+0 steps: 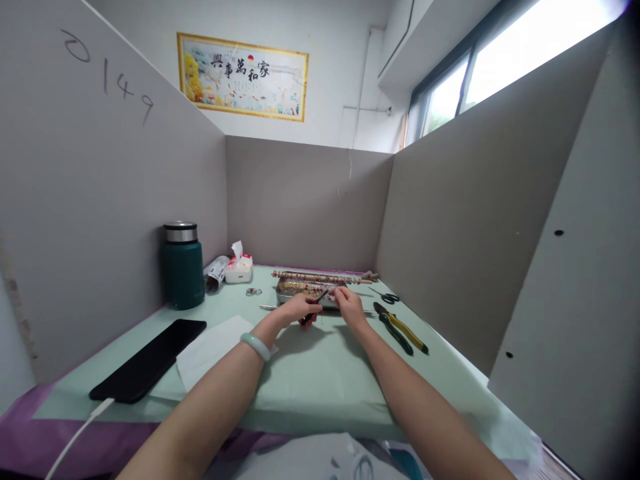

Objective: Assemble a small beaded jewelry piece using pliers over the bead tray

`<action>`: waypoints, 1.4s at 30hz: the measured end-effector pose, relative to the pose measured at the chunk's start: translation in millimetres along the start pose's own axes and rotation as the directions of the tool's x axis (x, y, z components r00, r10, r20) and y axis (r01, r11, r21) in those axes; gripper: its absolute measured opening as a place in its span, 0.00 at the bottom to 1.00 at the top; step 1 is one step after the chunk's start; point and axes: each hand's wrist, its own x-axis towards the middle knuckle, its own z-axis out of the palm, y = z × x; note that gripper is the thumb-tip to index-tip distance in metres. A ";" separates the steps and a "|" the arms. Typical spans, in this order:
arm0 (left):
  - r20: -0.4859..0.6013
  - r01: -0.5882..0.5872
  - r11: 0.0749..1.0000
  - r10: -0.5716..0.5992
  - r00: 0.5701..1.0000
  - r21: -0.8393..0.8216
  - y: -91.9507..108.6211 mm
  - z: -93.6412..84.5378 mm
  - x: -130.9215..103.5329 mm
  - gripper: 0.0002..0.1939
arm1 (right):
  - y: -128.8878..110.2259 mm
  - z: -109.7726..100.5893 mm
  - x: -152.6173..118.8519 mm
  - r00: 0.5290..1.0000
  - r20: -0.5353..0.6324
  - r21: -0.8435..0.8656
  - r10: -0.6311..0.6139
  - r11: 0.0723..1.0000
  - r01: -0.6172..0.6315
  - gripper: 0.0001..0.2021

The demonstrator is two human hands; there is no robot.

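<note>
My left hand [301, 309], below a pale green bangle [255, 347] on the wrist, is closed around small pliers [308, 318] with dark and red handles. Their thin tip points up and right, toward my right hand [347, 301]. That hand is pinched just right of the tip; whatever is between its fingers is too small to make out. Both hands are over the near edge of a metal tray [283, 293] holding small gold and red pieces. A beaded stick [313, 277] lies along the tray's far side.
Yellow-and-green pliers [406, 331] and black scissors [389, 297] lie at right. At left are a black phone [150, 360] with a white cable, white paper [215, 350], a green flask [183, 270], a tissue pack [239, 269] and small rings [253, 292]. Grey partitions surround the table.
</note>
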 end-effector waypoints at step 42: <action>-0.198 -0.053 0.860 0.177 0.964 0.508 1.7 1.2 0.5 0.13 | -3.3 3.7 1.9 0.999 0.043 0.123 0.022 0.992 -0.027 0.15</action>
